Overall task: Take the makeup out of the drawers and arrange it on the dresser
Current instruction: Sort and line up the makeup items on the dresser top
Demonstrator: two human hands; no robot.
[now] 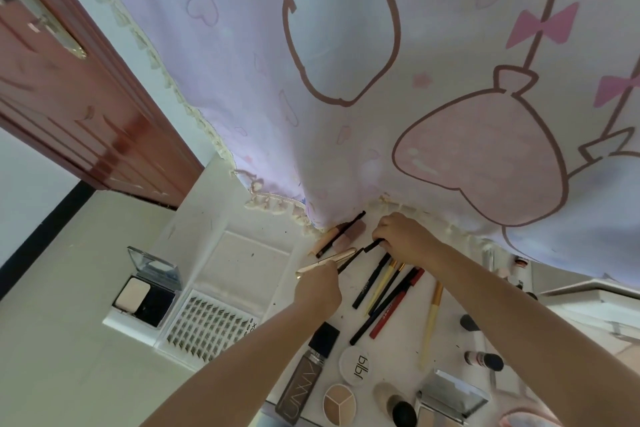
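My left hand [317, 288] grips a slim gold pen [327, 262] and a thin black pencil [348, 262] over the white dresser top [277, 253]. My right hand [401, 236] is closed on the tip of a black pencil [372, 245] near the curtain hem. Below it lie several pencils side by side, among them a red one [394, 308] and a gold-handled brush [431, 319]. A pink lip tube [349, 234] rests at the back. Near me lie a foundation bottle [308, 371], a round compact [355, 366] and a three-shade powder [339, 404].
A clear lash tray [211, 326] and an open powder compact [145, 295] sit at the dresser's left end. A pink cartoon curtain [381, 80] hangs over the back. A mirrored compact [450, 395] and small bottles [483, 359] lie at right. A brown door [69, 97] stands far left.
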